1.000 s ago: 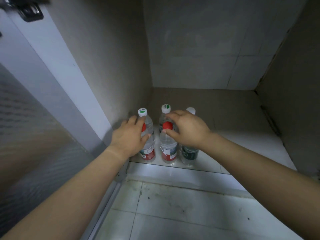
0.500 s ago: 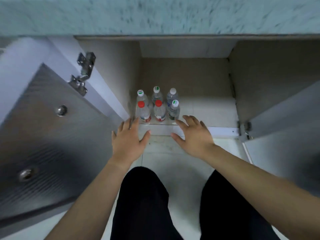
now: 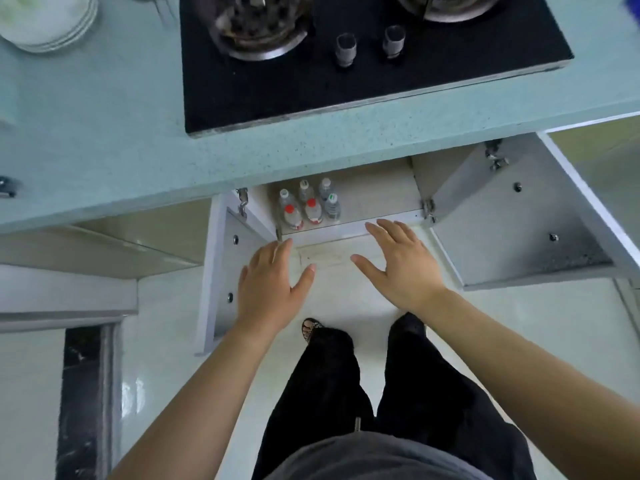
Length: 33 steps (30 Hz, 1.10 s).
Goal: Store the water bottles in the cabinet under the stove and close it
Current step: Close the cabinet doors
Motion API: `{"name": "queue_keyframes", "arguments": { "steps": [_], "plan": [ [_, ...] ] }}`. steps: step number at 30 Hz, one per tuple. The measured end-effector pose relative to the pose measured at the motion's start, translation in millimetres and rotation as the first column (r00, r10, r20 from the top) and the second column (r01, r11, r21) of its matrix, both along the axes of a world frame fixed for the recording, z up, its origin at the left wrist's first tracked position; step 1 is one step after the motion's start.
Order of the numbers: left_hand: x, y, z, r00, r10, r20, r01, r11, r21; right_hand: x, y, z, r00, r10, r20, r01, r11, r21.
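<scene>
Six clear plastic bottles (image 3: 309,206) stand upright in two rows of three at the front left corner of the cabinet (image 3: 377,195) floor, packed close together. In the front row two carry red caps and red-and-white labels, and the right one has a green-and-white cap and a dark label. The back three have pale caps, partly hidden behind the front row. The cabinet sits under the stove (image 3: 363,50) and is open. Its left door (image 3: 225,271) swings straight out toward the person, and its right door (image 3: 512,216) is spread wide to the right, pale inner faces showing.
</scene>
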<state>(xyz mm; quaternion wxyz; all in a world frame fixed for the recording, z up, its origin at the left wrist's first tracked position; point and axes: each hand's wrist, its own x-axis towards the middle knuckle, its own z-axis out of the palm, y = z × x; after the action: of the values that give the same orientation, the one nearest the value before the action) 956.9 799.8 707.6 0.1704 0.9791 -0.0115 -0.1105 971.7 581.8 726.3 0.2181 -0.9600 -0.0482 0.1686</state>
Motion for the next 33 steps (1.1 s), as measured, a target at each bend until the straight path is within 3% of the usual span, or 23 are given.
{"name": "queue_keyframes", "arguments": {
  "steps": [6, 19, 26, 33],
  "plan": [
    [-15.3, 17.2, 43.8, 0.986, -0.145, 0.08, 0.135, 0.984, 0.118, -43.0, 6.1, 38.6, 0.997, -0.045, 0.066, 0.047, 0.999, -0.018],
    [-129.2, 82.7, 88.5, 0.98, -0.164, 0.11, 0.138, 0.967, 0.212, -145.8, 74.3, 59.8, 0.994, -0.003, 0.108, -0.005, 0.997, 0.074],
    [-108.2, 159.0, 92.7, 0.957, -0.253, 0.142, 0.229, 0.96, 0.163, -149.8, 138.9, 68.5, 0.983, -0.103, 0.15, 0.101, 0.995, 0.021],
    [-46.0, 249.7, 87.9, 0.841, -0.533, 0.096, 0.514, 0.841, 0.169, -148.1, 247.2, 66.1, 0.941, -0.312, 0.132, 0.316, 0.949, -0.006]
  ]
}}
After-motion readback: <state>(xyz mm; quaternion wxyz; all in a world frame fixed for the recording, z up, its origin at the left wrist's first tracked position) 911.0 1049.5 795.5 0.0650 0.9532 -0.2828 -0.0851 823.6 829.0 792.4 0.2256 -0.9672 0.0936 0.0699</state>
